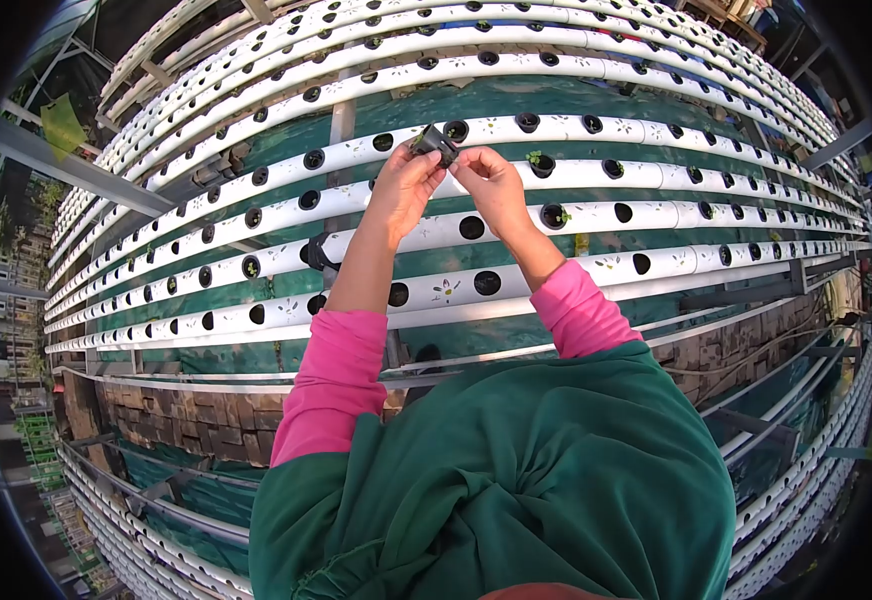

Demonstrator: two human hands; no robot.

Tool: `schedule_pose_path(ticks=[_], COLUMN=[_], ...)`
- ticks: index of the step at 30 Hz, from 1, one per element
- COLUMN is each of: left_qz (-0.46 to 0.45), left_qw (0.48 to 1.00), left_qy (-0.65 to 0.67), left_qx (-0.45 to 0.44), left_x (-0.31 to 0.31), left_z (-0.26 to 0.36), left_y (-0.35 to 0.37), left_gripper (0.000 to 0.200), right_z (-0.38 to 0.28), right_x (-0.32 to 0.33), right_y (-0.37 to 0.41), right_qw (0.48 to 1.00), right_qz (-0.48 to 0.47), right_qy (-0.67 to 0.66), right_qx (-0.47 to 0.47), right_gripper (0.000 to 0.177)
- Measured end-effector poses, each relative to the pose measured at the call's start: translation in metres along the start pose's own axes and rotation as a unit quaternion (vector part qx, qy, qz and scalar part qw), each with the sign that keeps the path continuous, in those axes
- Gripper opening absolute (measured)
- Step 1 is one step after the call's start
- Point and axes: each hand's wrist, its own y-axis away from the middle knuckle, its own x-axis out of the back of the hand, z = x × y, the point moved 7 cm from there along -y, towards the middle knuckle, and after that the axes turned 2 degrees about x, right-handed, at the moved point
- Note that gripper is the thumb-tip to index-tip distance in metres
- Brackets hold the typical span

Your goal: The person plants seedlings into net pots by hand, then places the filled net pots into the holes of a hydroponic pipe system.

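Both my hands meet over the white growing pipes, around a small black net pot (432,141) that is tipped on its side. My left hand (405,188) grips the pot from the left, with thumb and fingers closed on it. From the right, my right hand (493,188) pinches its lower end between thumb and fingertips. What is inside the pot is too small to make out. Just beyond the hands runs a white pipe (556,128) with round holes, several of them holding black pots. A pot with a green seedling (535,158) sits right of my right hand.
Rows of white pipes (596,270) with dark holes stretch across in front, over green sheeting (416,106). Small leaf scraps lie on the pipes. A grey metal beam (81,170) slants in at left, with a yellow-green card (63,127) near it. More pipes stand behind me on both sides.
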Motion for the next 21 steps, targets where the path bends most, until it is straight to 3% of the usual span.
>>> schedule_pose_path(ticks=[2, 4, 7, 11, 13, 17, 19, 20, 21], left_qz=[0.01, 0.018, 0.018, 0.015, 0.017, 0.03, 0.051, 0.05, 0.049], left_qw=[1.0, 1.0, 1.0, 0.999, 0.999, 0.999, 0.998, 0.993, 0.983], left_qy=[0.007, 0.015, 0.014, 0.031, 0.039, 0.0, -0.035, -0.106, -0.178], left_qx=[0.004, 0.007, 0.011, 0.008, 0.007, 0.011, 0.008, -0.001, -0.008], left_x=[-0.005, -0.005, -0.006, -0.008, -0.006, 0.006, 0.01, 0.009, 0.009], left_z=[-0.001, -0.002, -0.005, -0.007, -0.01, -0.014, -0.012, -0.009, -0.007], left_y=[0.003, 0.004, 0.007, 0.008, 0.008, 0.003, 0.004, 0.005, 0.005], left_gripper=[0.024, 0.025, 0.024, 0.023, 0.023, 0.029, 0.032, 0.036, 0.04], right_z=[-0.005, -0.028, -0.041, -0.024, -0.006, -0.008, -0.048, -0.053, -0.054], right_x=[0.002, 0.006, 0.006, 0.007, 0.007, 0.008, 0.009, 0.011, 0.004], right_y=[0.002, 0.009, 0.016, 0.011, 0.006, 0.0, 0.003, 0.002, 0.0], right_qw=[0.997, 0.959, 0.933, 0.952, 0.988, 0.981, 0.955, 0.955, 0.95], right_qz=[0.009, 0.066, 0.08, 0.056, 0.031, -0.017, -0.01, -0.012, -0.071], right_qy=[0.054, 0.193, 0.267, 0.235, 0.123, 0.163, 0.249, 0.25, 0.259], right_qx=[0.054, 0.194, 0.229, 0.185, 0.092, 0.104, 0.16, 0.159, 0.16], right_gripper=[0.01, 0.013, 0.012, 0.012, 0.012, 0.017, 0.025, 0.025, 0.029])
